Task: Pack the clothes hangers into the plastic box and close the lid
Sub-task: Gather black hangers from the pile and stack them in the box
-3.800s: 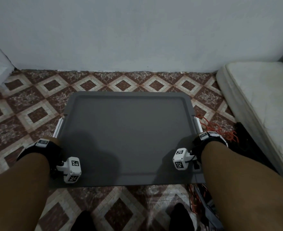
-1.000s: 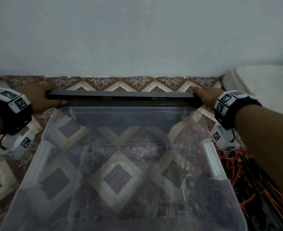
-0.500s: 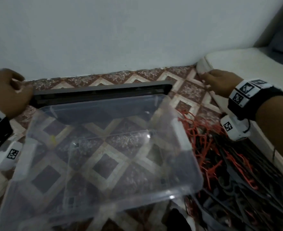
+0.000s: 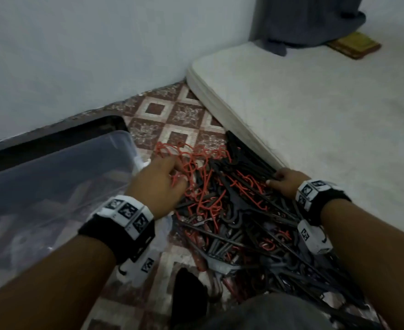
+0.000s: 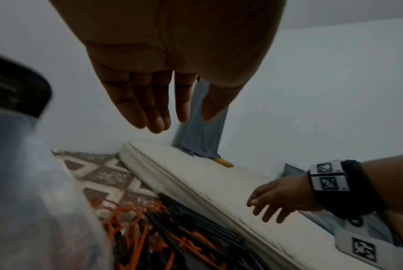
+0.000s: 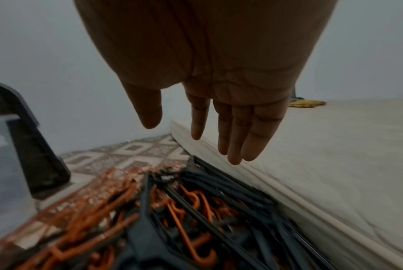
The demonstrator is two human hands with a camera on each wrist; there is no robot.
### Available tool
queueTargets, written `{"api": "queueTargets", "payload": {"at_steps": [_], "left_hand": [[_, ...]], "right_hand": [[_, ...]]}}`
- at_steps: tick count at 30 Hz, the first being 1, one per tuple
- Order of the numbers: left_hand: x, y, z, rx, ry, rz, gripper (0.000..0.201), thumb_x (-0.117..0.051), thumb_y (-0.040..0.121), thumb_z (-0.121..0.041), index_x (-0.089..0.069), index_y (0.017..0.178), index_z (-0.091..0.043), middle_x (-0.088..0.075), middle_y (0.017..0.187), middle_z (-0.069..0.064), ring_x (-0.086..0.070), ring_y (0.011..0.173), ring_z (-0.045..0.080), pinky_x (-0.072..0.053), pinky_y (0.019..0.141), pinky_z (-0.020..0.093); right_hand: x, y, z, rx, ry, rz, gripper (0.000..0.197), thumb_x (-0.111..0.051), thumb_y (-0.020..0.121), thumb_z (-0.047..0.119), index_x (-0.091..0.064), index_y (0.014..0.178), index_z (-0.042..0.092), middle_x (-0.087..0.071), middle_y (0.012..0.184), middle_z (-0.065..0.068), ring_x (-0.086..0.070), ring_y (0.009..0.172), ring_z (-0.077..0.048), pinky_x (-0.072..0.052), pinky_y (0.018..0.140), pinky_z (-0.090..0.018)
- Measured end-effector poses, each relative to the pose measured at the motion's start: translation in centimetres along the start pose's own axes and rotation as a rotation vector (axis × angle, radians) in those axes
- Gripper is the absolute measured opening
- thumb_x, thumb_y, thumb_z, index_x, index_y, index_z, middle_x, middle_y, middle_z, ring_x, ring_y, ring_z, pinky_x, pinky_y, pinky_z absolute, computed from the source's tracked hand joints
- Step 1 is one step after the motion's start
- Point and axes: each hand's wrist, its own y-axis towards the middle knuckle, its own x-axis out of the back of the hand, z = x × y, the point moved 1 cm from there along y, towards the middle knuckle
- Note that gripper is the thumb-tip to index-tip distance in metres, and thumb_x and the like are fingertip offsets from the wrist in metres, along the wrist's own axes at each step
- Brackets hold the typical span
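Note:
A tangled pile of orange and black clothes hangers [image 4: 231, 210] lies on the tiled floor between the clear plastic box [image 4: 53, 182] and a mattress. The box stands without its lid; the dark grey lid [image 4: 53, 136] leans behind it against the wall. My left hand [image 4: 172, 172] reaches over the orange hangers at the pile's left side, fingers straight and holding nothing [image 5: 170, 118]. My right hand [image 4: 279, 179] is at the black hangers by the mattress edge, its fingers also straight and empty [image 6: 195, 135]. The hangers [image 6: 184, 219] lie just below the fingers.
A white mattress [image 4: 315, 129] borders the pile on the right, with grey fabric [image 4: 308, 20] and a brown object [image 4: 353, 45] at its far end. The white wall runs behind the box. A dark-socked foot [image 4: 189, 296] and my knee [image 4: 267, 313] are near the pile.
Both hands lifted the lid off the box, set it against the wall and let go. My view turned right, and both hands have come down onto the hanger pile.

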Motion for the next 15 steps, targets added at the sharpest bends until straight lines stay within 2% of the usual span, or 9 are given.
{"api": "queueTargets", "payload": {"at_steps": [3, 6, 7, 9, 12, 13, 15], "left_hand": [[-6.4, 1.6, -1.7, 0.02, 0.022, 0.205, 0.02, -0.056, 0.088, -0.045, -0.051, 0.102, -0.031, -0.055, 0.099, -0.004, -0.057, 0.084, 0.016, -0.044, 0.072, 0.029], [-12.3, 2.3, -1.0, 0.053, 0.099, 0.398, 0.044, -0.054, 0.089, -0.05, -0.052, 0.125, -0.027, -0.057, 0.118, 0.002, -0.058, 0.102, 0.02, -0.048, 0.085, 0.031], [-14.0, 2.4, -0.6, 0.065, 0.116, 0.454, 0.048, -0.053, 0.089, -0.05, -0.05, 0.129, -0.024, -0.056, 0.121, 0.004, -0.058, 0.104, 0.022, -0.048, 0.085, 0.03], [-17.1, 2.4, 0.2, 0.13, 0.119, 0.581, 0.046, -0.052, 0.089, -0.049, -0.05, 0.125, -0.021, -0.057, 0.119, 0.005, -0.058, 0.094, 0.022, -0.047, 0.078, 0.03], [-20.6, 2.4, 1.5, 0.2, 0.177, 0.708, 0.038, -0.056, 0.088, -0.05, -0.05, 0.11, -0.02, -0.059, 0.102, 0.002, -0.058, 0.083, 0.019, -0.051, 0.073, 0.032], [-21.6, 2.3, 1.9, 0.208, 0.19, 0.732, 0.039, -0.058, 0.087, -0.05, -0.05, 0.11, -0.019, -0.058, 0.101, 0.001, -0.058, 0.085, 0.019, -0.051, 0.075, 0.031], [-23.5, 2.0, 2.6, 0.216, 0.215, 0.786, 0.056, -0.058, 0.085, -0.054, -0.05, 0.124, -0.015, -0.055, 0.118, 0.003, -0.057, 0.1, 0.021, -0.05, 0.085, 0.032]], "right_hand": [[-2.7, 1.7, -3.6, -0.093, -0.014, 0.059, 0.067, -0.065, 0.085, 0.055, -0.048, 0.135, 0.014, -0.057, 0.131, -0.015, -0.058, 0.112, -0.031, -0.049, 0.088, -0.034], [-4.9, 3.2, -6.3, -0.178, -0.084, 0.037, 0.086, -0.067, 0.078, 0.063, -0.039, 0.143, 0.014, -0.05, 0.139, -0.016, -0.054, 0.12, -0.034, -0.049, 0.097, -0.04], [-5.6, 3.7, -7.0, -0.19, -0.119, 0.017, 0.092, -0.067, 0.075, 0.066, -0.035, 0.145, 0.015, -0.046, 0.143, -0.016, -0.051, 0.124, -0.034, -0.047, 0.101, -0.041], [-6.7, 4.8, -8.0, -0.19, -0.171, 0.001, 0.109, -0.066, 0.068, 0.075, -0.024, 0.15, 0.017, -0.036, 0.15, -0.016, -0.042, 0.133, -0.035, -0.041, 0.107, -0.043], [-8.0, 6.8, -8.5, -0.188, -0.221, 0.05, 0.131, -0.067, 0.054, 0.084, -0.008, 0.154, 0.024, -0.019, 0.158, -0.013, -0.028, 0.141, -0.036, -0.033, 0.112, -0.051], [-8.5, 7.5, -8.4, -0.194, -0.233, 0.079, 0.135, -0.067, 0.05, 0.085, -0.006, 0.154, 0.026, -0.019, 0.158, -0.013, -0.027, 0.141, -0.037, -0.032, 0.112, -0.053], [-9.5, 8.5, -8.2, -0.204, -0.229, 0.147, 0.136, -0.07, 0.047, 0.085, -0.008, 0.153, 0.028, -0.024, 0.155, -0.015, -0.034, 0.137, -0.04, -0.037, 0.108, -0.054]]}}
